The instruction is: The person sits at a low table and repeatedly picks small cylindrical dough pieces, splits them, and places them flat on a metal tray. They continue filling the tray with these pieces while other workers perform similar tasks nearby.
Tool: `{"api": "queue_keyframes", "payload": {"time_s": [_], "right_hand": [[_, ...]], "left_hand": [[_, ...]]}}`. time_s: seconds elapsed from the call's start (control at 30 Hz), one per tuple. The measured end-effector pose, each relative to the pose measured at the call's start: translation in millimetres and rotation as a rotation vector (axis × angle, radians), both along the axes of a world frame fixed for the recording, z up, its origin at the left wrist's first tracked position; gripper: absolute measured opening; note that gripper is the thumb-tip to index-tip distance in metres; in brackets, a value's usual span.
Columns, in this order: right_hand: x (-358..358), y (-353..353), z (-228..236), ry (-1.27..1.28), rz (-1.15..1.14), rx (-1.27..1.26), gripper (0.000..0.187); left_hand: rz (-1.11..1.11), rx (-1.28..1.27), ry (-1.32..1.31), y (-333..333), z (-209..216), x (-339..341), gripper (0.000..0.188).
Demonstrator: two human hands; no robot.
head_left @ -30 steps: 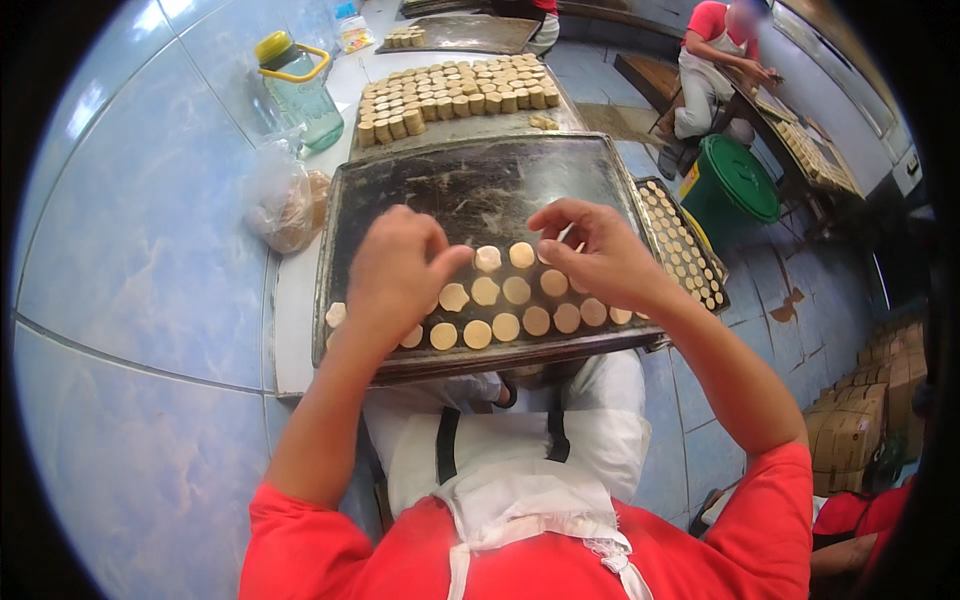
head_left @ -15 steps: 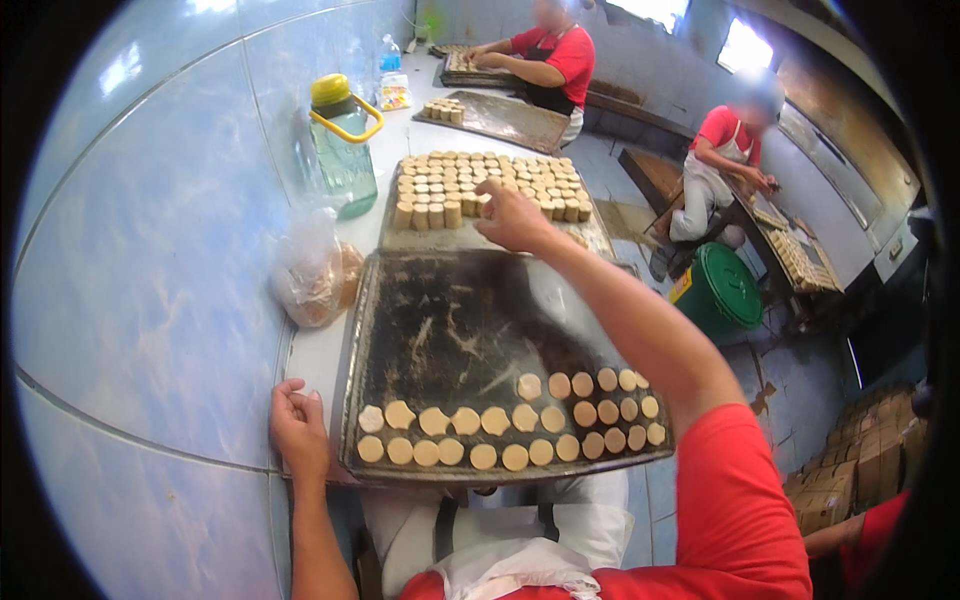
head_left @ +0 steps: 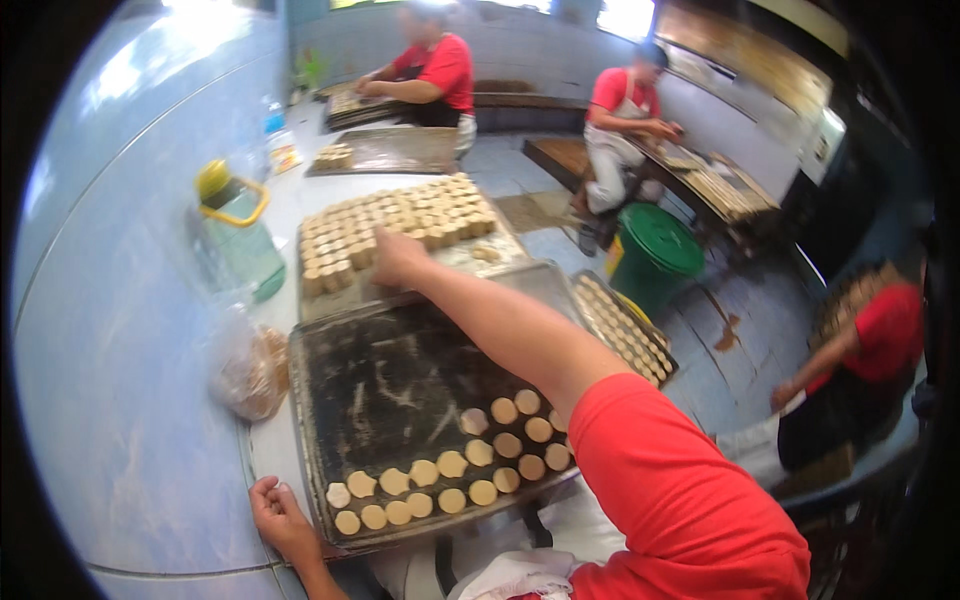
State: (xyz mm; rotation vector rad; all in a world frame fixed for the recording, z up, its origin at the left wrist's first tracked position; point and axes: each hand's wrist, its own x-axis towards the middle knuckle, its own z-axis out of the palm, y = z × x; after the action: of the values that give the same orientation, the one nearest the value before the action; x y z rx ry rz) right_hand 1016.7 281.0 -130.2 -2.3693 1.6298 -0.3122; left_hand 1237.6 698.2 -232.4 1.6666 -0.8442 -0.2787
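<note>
My right hand point(head_left: 398, 258) reaches over the black baking tray point(head_left: 380, 372) to the near edge of many short, pale dough cylinders point(head_left: 440, 205). They stand close together on a second tray. Its fingertips are hidden and slightly blurred, so I cannot tell whether they grip a piece. On the black tray lie flat round dough discs point(head_left: 452, 500) in rows along the near side; a few have notched edges, and my right arm covers some at the right. My left hand point(head_left: 284, 518) rests by the tray's near left corner, fingers loosely curled with nothing visible in them.
A plastic bag of brown stuff point(head_left: 250, 365) and a yellow-lidded jug point(head_left: 240, 235) stand along the tiled wall. To the right are another tray of discs point(head_left: 625, 330) and a green lidded bin point(head_left: 655, 250). Two people work farther back; another is at the right.
The view has swung to the right, bringing the person and disc tray at the right into sight. My right hand stays at the dough cylinders, now nearer their front left part.
</note>
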Motion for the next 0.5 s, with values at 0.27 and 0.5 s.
{"api": "queue_keyframes", "payload": {"time_s": [0.27,0.5], "right_hand": [[-59,100,42,-0.875,0.229,0.425,0.010],[-110,213,50,-0.975,0.341,0.576,0.006]], "left_hand": [[-0.109,-0.144,0.260,-37,34,16,0.022],[-0.732,0.035,-0.447,-87,153,-128,0.046]]}}
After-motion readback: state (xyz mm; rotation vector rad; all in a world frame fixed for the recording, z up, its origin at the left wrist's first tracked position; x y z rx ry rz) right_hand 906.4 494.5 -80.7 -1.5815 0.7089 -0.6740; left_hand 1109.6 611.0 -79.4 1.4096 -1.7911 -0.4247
